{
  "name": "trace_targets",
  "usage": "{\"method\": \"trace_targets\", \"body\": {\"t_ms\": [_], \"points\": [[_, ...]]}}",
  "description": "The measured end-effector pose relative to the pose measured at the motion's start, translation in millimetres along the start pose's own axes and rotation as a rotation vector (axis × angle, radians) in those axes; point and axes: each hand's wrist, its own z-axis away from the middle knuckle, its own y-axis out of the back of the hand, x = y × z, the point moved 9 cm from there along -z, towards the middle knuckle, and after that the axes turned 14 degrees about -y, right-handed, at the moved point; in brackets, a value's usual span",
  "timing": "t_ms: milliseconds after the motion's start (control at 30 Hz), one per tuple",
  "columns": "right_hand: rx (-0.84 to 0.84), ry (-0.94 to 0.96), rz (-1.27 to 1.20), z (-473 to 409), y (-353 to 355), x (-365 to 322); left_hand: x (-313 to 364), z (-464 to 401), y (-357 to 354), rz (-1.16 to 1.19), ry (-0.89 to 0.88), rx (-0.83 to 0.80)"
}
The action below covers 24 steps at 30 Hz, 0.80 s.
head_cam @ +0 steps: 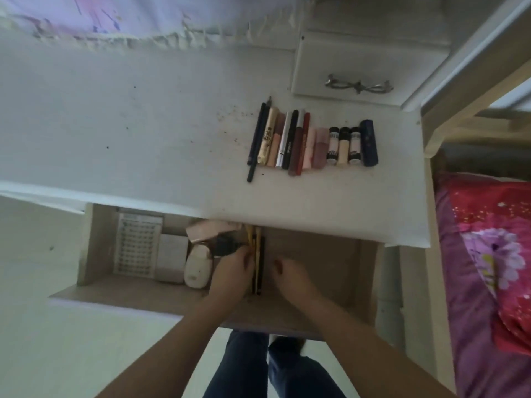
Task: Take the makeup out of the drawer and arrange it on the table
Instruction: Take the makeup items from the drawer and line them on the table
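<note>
The white desk already carries a neat row of lipsticks, pencils and small tubes near its right end. Below its front edge, the pale wooden drawer stands pulled out, still holding boxes and a white oval case at its left. The step in hand looks like gathering more. The left hand curls around a bundle of slim yellow and black pencils; the right hand hovers just beside, fingers loosely bent, apparently holding nothing. Next, the bundle likely needs lifting clear and laying beside the row.
</note>
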Motion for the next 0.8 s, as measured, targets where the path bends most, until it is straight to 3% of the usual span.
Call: {"method": "trace_targets", "body": {"t_ms": [200,500,633,800], "points": [[0.047,-0.046,-0.019,-39,-28,-4,-19,-28,-38,-0.171,0.088,-0.173],[0.305,-0.059,0.237,-37,10,34,-3,-42,-55,-0.378,0.036,-0.206],[0.316,-0.083,0.237,-27,35,56,-4,-36,-62,-0.136,0.184,-0.232],[0.345,0.179,0.283,24,53,28,7,-8,-35,0.194,0.06,-0.163]]}}
